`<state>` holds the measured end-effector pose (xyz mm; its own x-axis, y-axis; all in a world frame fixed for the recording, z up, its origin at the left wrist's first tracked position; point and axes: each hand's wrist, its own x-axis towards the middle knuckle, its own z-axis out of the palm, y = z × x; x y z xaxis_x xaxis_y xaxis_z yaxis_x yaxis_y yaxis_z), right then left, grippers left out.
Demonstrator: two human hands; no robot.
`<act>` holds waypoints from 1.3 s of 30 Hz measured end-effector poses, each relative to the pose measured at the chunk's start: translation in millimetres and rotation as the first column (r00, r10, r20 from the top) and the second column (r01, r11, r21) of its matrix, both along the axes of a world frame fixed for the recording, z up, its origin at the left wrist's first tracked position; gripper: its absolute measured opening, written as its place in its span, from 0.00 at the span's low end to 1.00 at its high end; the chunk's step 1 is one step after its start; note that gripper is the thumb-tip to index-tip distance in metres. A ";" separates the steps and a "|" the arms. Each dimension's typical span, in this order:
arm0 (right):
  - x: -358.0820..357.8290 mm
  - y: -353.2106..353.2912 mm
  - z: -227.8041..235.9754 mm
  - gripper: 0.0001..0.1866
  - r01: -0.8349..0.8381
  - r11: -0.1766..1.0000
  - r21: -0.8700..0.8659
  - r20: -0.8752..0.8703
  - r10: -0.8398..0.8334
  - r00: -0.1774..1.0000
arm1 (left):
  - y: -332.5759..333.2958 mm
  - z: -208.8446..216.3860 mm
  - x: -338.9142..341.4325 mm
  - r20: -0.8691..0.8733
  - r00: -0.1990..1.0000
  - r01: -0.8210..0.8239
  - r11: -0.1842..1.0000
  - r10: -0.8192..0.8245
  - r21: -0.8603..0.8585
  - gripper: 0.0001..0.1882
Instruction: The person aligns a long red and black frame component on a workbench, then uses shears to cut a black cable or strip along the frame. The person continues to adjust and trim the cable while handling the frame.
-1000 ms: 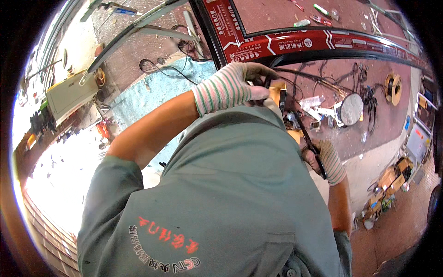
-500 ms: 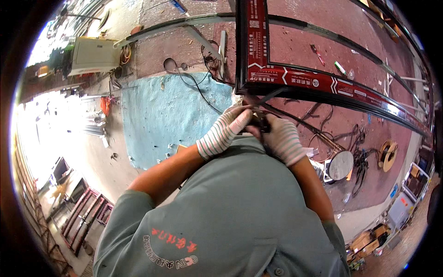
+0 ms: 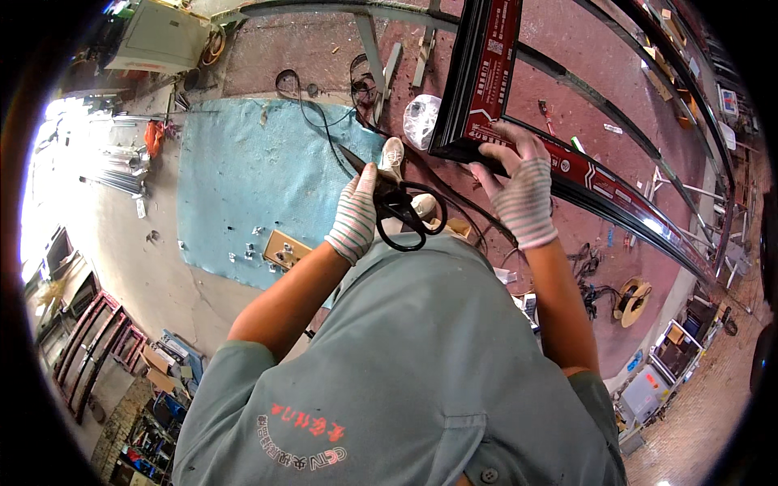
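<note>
Left hand [image 3: 354, 217]: we grip black scissors [image 3: 396, 202]; right hand [image 3: 521, 198]: our fingers parted, by the black-and-red frame [image 3: 598, 183]'s near left corner

Blue mat [image 3: 235, 178] and tan spool [image 3: 636, 306] on reddish floor [image 3: 567, 32]

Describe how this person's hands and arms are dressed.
The left hand and right hand wear pale gloves with thin green and pinkish stripes. Short, plain grey-green sleeves cover the upper arms; the forearms are bare.
</note>
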<state>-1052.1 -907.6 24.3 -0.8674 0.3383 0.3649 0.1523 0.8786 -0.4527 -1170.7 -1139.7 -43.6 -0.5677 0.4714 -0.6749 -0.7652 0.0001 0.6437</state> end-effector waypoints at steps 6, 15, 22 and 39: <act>-13.6 12.0 -40.8 0.18 -0.106 0.984 0.140 -0.042 0.113 0.993 | -18.1 0.9 0.5 0.024 1.000 -0.014 0.996 0.016 -0.085 0.22; -11.3 10.3 -57.7 0.13 -0.110 0.975 0.192 -0.160 0.142 0.977 | -28.0 -34.2 -2.8 -0.023 0.998 -0.061 0.991 0.058 -0.122 0.23; -13.3 11.9 -48.4 0.10 -0.105 0.959 0.263 -0.159 0.150 0.976 | -27.2 -38.1 -7.3 -0.041 0.999 0.018 0.990 -0.024 -0.140 0.23; -20.2 3.5 -53.0 0.14 0.010 0.992 0.125 -0.186 0.013 0.982 | -10.4 -11.1 -6.1 0.003 1.000 0.026 0.995 -0.026 -0.100 0.23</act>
